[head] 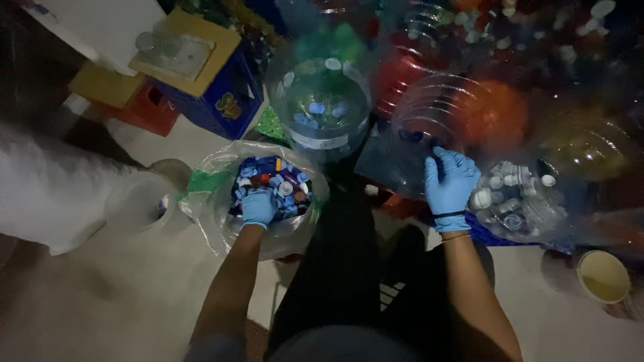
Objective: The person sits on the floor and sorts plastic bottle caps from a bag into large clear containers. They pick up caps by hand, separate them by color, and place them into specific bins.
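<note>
While the clear plastic bag [213, 201] of mixed bottle caps [278, 179] sits open on the pale floor [121, 295] just in front of the person's left knee, the left hand [258, 206], in a blue glove, is pushed down into the heap with its fingers curled among the caps; whether it has actually closed on any one cap cannot be told, since the fingertips are buried. The caps in the bag are mostly blue and white, with a few red ones. The right hand [449, 184], also gloved in blue, is raised at the rim of a large clear jug [429, 127] lying tilted toward the person, fingers drawn together at its edge near a few dark blue caps inside; what, if anything, is pinched there is too dim to make out. Just right of that hand stands another clear container [520, 201] holding white caps. Beyond the bag, a further clear jug [325, 110] holds light blue and white caps. More jugs of red, orange and yellowish caps stand behind in shadow. To the left of the bag lies a white sack [47, 194] with a small clear tub [144, 201] beside it, and farther back a blue crate [221, 100] topped with yellow card. A yellow-lined bucket [604, 275] stands at the far right.
</note>
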